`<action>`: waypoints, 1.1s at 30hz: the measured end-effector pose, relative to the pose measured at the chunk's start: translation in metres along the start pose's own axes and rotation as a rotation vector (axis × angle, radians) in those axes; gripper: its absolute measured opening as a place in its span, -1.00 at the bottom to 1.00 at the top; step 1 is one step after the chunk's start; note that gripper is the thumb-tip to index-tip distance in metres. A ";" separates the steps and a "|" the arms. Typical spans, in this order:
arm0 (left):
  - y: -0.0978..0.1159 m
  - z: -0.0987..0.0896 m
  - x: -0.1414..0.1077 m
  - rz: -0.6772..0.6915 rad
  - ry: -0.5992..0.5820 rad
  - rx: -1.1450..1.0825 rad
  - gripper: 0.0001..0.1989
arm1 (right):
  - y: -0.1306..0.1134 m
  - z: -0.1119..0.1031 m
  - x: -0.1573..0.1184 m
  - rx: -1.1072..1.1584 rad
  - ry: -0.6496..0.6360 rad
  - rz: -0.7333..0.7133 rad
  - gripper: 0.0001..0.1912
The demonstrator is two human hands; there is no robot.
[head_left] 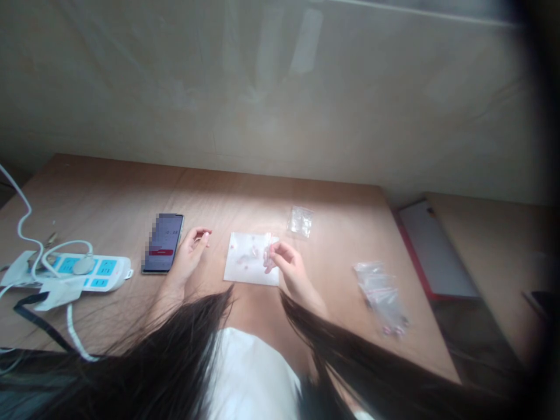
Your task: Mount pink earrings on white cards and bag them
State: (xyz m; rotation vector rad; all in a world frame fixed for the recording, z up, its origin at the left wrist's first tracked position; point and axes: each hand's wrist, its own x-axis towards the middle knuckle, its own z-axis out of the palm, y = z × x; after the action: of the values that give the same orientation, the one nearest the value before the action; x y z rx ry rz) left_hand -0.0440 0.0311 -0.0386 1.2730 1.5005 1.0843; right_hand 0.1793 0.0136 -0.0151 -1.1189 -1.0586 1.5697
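Note:
My right hand (pixel 292 265) is pinching a small clear plastic bag (pixel 268 261) by its upper edge, thumb against fingertips. The little bag hangs over the right side of a white square sheet (pixel 238 271). Several tiny pinkish pieces (pixel 245 267) lie scattered on that sheet, too small to make out. To the left of the sheet, my left hand (pixel 191 251) rests on the table, its fingers loosely bent and a bit apart, with nothing visible in them. Beyond my right hand lies another clear plastic packet (pixel 300 222).
A phone (pixel 164 242) lies left of my left hand. Farther left is a white power strip (pixel 105 274) with cables. On the right of the wooden table (pixel 332 204) sits a pile of clear bags (pixel 382 297). A red-edged board (pixel 431 251) stands past the table's right edge.

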 end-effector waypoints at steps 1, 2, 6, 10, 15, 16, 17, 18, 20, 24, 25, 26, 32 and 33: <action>0.008 0.002 0.001 0.015 -0.026 0.008 -0.77 | -0.006 -0.001 0.000 -0.061 -0.034 -0.008 -0.89; 0.017 0.005 0.002 0.029 -0.075 0.017 -0.77 | -0.012 -0.002 0.001 -0.132 -0.079 -0.010 -0.91; 0.046 0.025 0.003 0.056 -0.458 0.026 -0.75 | -0.030 0.000 0.001 -0.410 -0.248 -0.051 -0.96; 0.051 0.038 0.000 0.048 -0.512 -0.048 -0.78 | -0.026 0.004 -0.001 -0.406 -0.145 -0.080 -0.91; 0.040 0.035 -0.007 -0.027 -0.419 -0.114 -0.78 | -0.002 0.000 -0.004 -0.243 0.043 -0.007 -0.85; 0.039 0.034 -0.009 -0.044 -0.413 -0.107 -0.78 | 0.001 0.000 -0.004 -0.231 0.046 0.007 -0.85; 0.039 0.033 -0.010 -0.058 -0.414 -0.096 -0.78 | 0.003 -0.001 -0.004 -0.223 0.056 0.018 -0.83; 0.040 0.032 -0.011 -0.066 -0.424 -0.083 -0.77 | 0.005 -0.001 -0.003 -0.222 0.078 0.026 -0.82; 0.042 0.031 -0.012 -0.060 -0.447 -0.046 -0.76 | 0.007 -0.001 -0.002 -0.248 0.128 0.034 -0.82; 0.047 0.030 -0.014 0.022 -0.449 0.035 -0.77 | 0.006 0.000 -0.003 -0.329 0.213 0.041 -0.84; 0.047 0.030 -0.014 0.043 -0.435 0.045 -0.77 | 0.005 0.001 -0.004 -0.330 0.227 0.044 -0.84; 0.046 0.030 -0.014 0.056 -0.416 0.049 -0.78 | 0.003 0.001 -0.005 -0.318 0.233 0.050 -0.84; 0.038 0.033 -0.015 0.027 -0.349 0.011 -0.79 | -0.004 0.003 -0.007 -0.145 0.158 0.128 -0.82; 0.037 0.033 -0.015 0.019 -0.350 -0.003 -0.79 | -0.003 0.002 -0.007 -0.131 0.154 0.132 -0.82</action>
State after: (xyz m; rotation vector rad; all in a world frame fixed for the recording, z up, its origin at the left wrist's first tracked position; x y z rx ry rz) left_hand -0.0016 0.0226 -0.0103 1.3957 1.2237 0.8228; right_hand 0.1791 0.0071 -0.0104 -1.4006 -1.0125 1.5052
